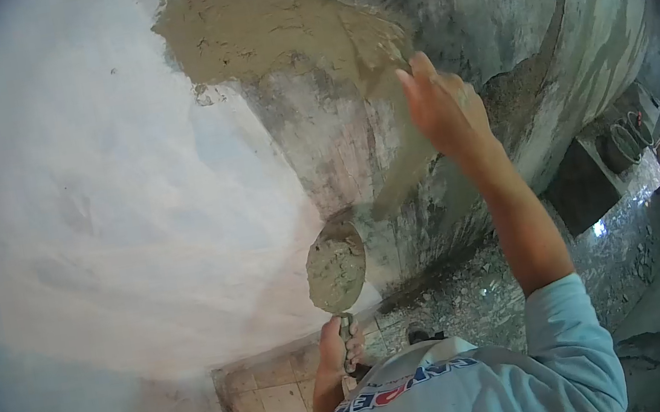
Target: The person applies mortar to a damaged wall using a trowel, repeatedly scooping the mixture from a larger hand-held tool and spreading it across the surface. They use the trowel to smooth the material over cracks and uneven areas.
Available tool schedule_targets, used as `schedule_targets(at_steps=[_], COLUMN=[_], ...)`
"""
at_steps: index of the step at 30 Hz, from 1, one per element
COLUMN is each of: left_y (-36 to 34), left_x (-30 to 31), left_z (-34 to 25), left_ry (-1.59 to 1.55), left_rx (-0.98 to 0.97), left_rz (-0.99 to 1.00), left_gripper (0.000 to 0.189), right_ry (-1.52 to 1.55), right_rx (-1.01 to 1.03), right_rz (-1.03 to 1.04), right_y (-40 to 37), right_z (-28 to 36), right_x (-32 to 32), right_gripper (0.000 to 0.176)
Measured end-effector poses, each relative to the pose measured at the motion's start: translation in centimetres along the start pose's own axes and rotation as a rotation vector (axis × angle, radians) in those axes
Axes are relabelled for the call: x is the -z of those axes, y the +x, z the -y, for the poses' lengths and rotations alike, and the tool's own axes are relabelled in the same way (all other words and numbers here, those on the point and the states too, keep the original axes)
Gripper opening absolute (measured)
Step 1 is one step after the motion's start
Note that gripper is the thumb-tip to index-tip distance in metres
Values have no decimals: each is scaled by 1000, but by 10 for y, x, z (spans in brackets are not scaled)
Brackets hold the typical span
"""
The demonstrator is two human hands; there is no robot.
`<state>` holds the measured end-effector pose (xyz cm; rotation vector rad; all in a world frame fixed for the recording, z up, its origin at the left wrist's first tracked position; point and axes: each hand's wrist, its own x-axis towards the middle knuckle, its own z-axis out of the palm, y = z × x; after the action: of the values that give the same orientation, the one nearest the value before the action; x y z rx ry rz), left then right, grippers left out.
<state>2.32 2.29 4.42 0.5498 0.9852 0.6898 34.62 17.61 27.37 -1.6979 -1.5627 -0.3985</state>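
Observation:
Wet brown mortar [259, 32] is spread over the upper part of the grey wall [318, 130]. My right hand [445, 106] is raised at the right end of this patch, its fingers closed against the wall; whatever tool it may hold is hidden. Low in front of my body, my left hand [343, 344] grips the handle of a round pan [346, 225] that carries a heap of wet mortar [336, 270]. The pan is close to the wall's lower part.
Smooth white wall [131, 203] fills the left side. Below are floor tiles [280, 408] and a rubble-strewn floor [482, 294]. A dark block [582, 188] and coiled wire [626, 142] lie at the right.

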Motion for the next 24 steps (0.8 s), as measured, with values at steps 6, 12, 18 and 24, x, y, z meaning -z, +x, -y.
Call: schedule_targets(at_steps=[6,12,18,24], left_y=[-7,6,13,-11], left_x=[2,21,35,10], left_z=[8,27,35,10], left_ry=[-85,-126,65,145], left_rx=[29,-47,-182,-284], left_rz=[-60,-153,-257,-421], left_gripper=[48,43,44,47], right_ry=[147,928,966,722], right_rx=[-164,-756,-635,80], right_rz=[1,383,727,626], right_y=[-65,-184,-260,-264], right_z=[-35,-40,-23,-1], right_x=[-58,-86,-90,-86], right_gripper=[36,43,38,39])
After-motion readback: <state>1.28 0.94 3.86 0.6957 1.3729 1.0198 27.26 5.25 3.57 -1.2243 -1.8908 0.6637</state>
